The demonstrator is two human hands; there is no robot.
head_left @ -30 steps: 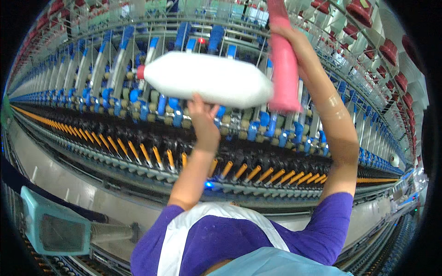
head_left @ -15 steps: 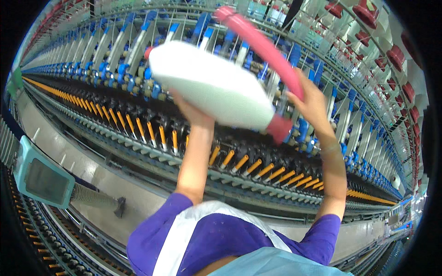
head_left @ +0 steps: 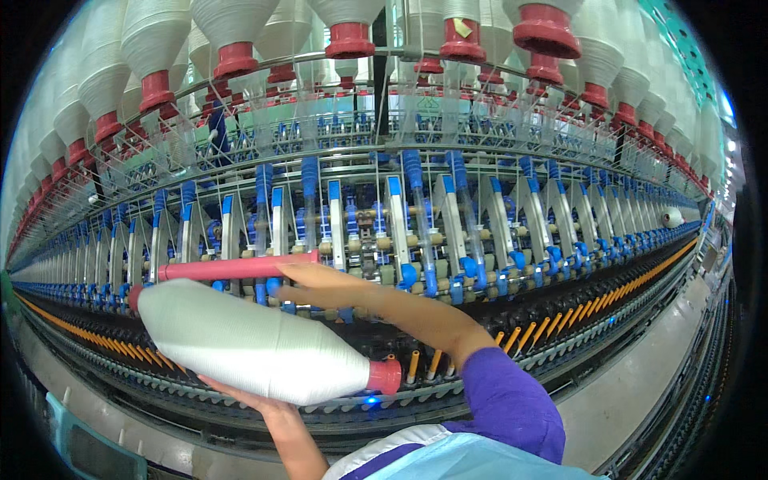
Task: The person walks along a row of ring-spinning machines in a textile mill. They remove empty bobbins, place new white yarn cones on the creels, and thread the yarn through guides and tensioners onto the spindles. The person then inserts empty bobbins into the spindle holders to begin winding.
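Note:
A full white roving bobbin point(head_left: 256, 344) with red tube ends lies aslant in front of me at the left. My left hand point(head_left: 254, 398) supports it from underneath, its palm and fingers against the wound roving. Just beyond the bobbin, a bare pinkish-red tube point(head_left: 216, 269) is held nearly level. Gripping that tube near its right end is my right hand point(head_left: 324, 286), with the forearm reaching across from the right. Part of my left hand's grip is hidden behind the bobbin.
A long spinning frame point(head_left: 392, 224) with blue-tipped arms spans the view. Full roving bobbins point(head_left: 224, 24) hang overhead. Below the arms runs a row of orange spindle tubes point(head_left: 524, 338). A pale floor aisle point(head_left: 592, 388) lies on the near side; a blue-green-framed unit point(head_left: 96, 444) stands lower left.
The view has swung up toward the hanging bobbins. In the picture, bobbin and tube have shifted left and down; the tube has turned from steeply slanted to nearly level. Both hands keep their holds.

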